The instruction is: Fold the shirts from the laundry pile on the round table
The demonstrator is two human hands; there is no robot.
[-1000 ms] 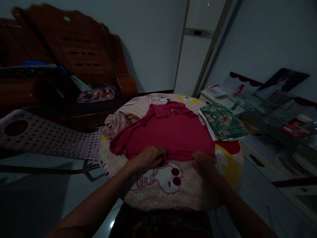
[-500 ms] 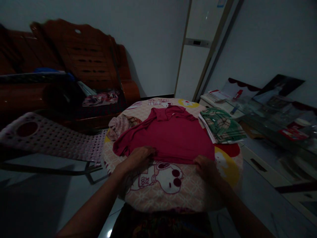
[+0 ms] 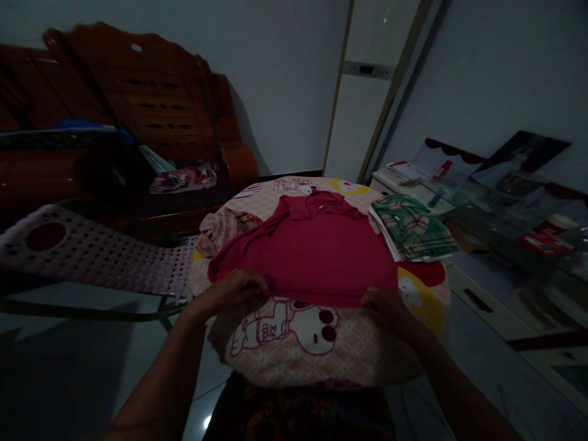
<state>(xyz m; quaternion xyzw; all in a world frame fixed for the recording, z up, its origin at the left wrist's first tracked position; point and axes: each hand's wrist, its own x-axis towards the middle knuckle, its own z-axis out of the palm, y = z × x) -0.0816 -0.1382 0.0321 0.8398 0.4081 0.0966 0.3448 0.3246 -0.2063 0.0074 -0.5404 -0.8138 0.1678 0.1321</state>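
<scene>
A dark pink collared shirt (image 3: 321, 251) lies spread on the round table, its collar toward the far side and its hem toward me. My left hand (image 3: 241, 288) is closed on the hem near its left end. At the hem's right end, my right hand (image 3: 383, 306) pinches the cloth with bent fingers. Beneath the shirt is a tablecloth (image 3: 312, 367) printed with cartoon dogs. A folded green plaid garment (image 3: 413, 226) rests on a pale stack to the right of the shirt. Crumpled patterned cloth (image 3: 223, 229) sits at the table's left edge.
A woven chair (image 3: 114, 257) stands close by on the left, with a wooden sofa (image 3: 151, 110) behind it. To the right runs a glass-topped cabinet (image 3: 500, 239) with various items. A tall white unit (image 3: 356, 116) stands against the back wall.
My left hand has slid left along the shirt's hem. My right hand stays at about the same place on the hem. The view has shifted slightly.
</scene>
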